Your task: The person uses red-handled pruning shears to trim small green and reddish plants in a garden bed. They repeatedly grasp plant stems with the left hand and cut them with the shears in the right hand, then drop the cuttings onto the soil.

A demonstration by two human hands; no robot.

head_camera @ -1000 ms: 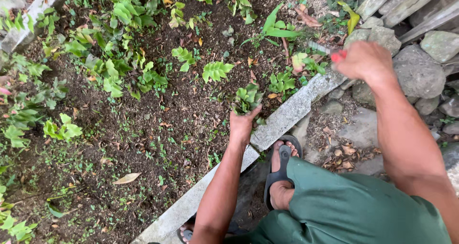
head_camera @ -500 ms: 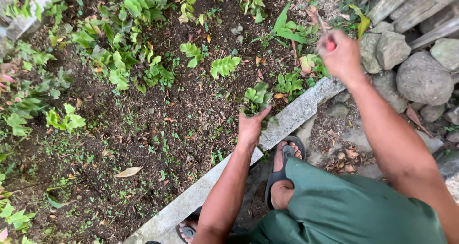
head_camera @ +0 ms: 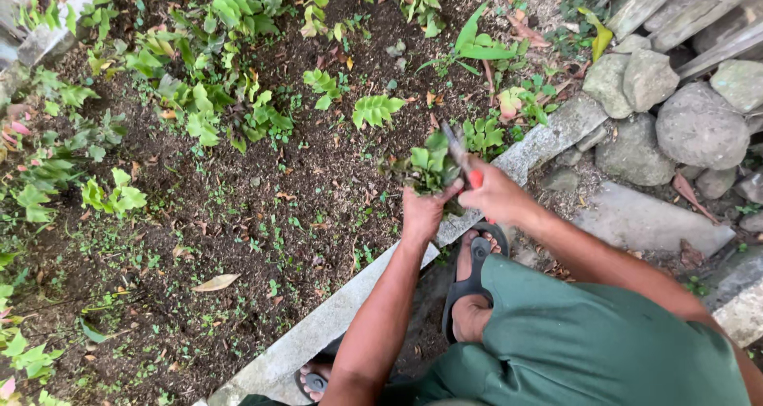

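One small green plant (head_camera: 425,166) at the bed's near-right edge is gripped by the left hand (head_camera: 423,211), one red-handled cutting tool (head_camera: 462,158) clenched in the right hand (head_camera: 497,193) beside it.

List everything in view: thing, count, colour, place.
small plant: one, green, by the curb, gripped by the left hand
tool: one, dark blade, red handle, in the right hand
concrete curb: one, grey, diagonal along the bed
soil bed: one, dark brown, left
leafy plants: many, green, upper bed
rocks: several, grey, upper right
sandal: one clear, dark, right of curb
left hand: on the plant
right hand: holding the tool
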